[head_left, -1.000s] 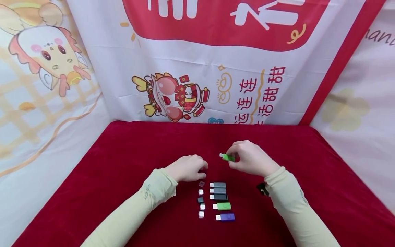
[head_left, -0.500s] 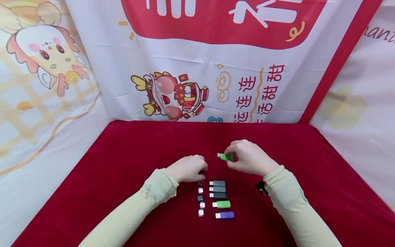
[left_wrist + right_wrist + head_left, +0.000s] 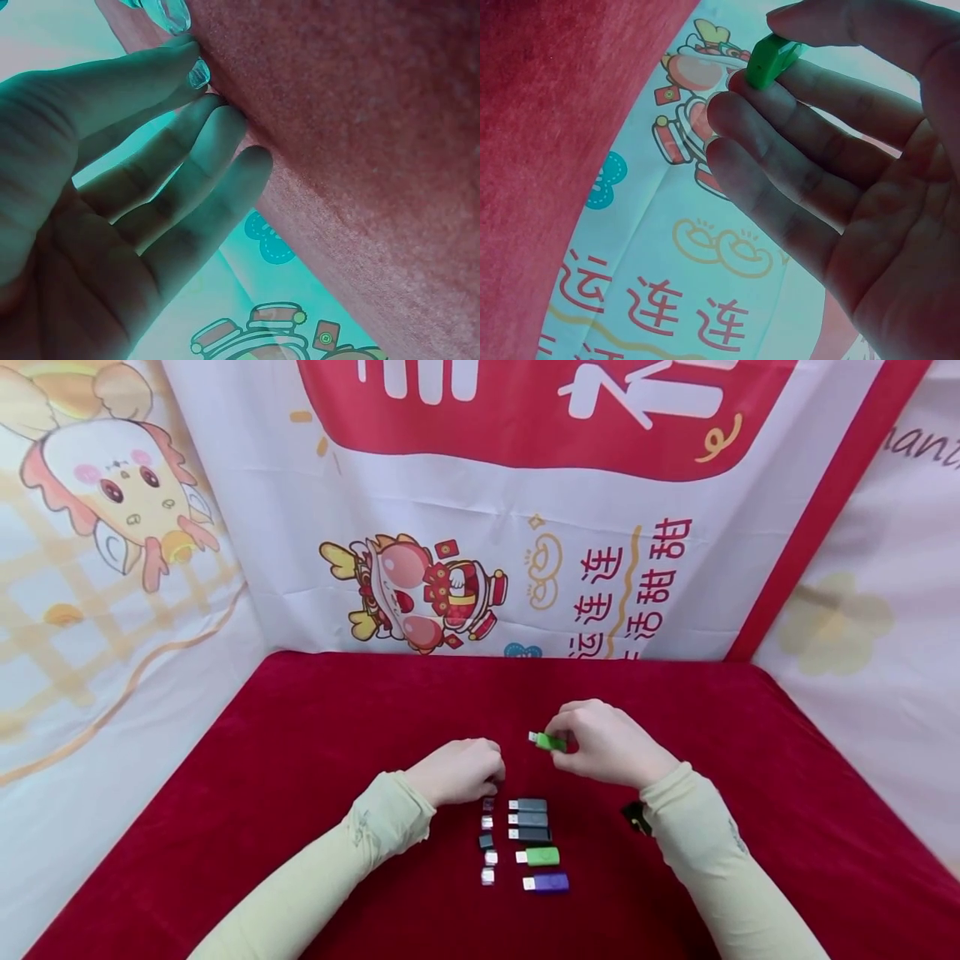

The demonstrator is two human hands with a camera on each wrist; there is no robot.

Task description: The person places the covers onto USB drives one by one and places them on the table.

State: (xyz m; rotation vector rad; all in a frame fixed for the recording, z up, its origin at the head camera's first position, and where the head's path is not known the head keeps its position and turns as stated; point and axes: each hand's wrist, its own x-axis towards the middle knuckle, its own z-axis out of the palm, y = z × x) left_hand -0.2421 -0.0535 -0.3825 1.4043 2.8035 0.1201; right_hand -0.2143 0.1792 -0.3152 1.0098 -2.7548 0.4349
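Observation:
My right hand (image 3: 609,743) pinches a green USB stick (image 3: 550,742) just above the cloth, its metal plug pointing left. In the right wrist view, thumb and fingertips hold the green stick (image 3: 769,61) by its end. My left hand (image 3: 456,770) is at the top of a column of small caps. Its thumb and fingertips pinch a small clear cap (image 3: 199,73) at the cloth, as the left wrist view shows. Below it lie a clear cap (image 3: 487,822) and a dark cap (image 3: 486,842), among others. Beside them lie uncapped USB sticks: grey (image 3: 532,806), black (image 3: 534,835), green (image 3: 543,857) and purple (image 3: 551,882).
A dark red cloth (image 3: 360,702) covers the table. Near the right sleeve lies a small black object (image 3: 637,817), partly hidden by it. Printed white cloth walls (image 3: 465,502) rise behind and at both sides.
The right hand has shifted slightly left with the green USB stick, then stayed still. The left hand's fingers have come down a little at the top of the cap column.

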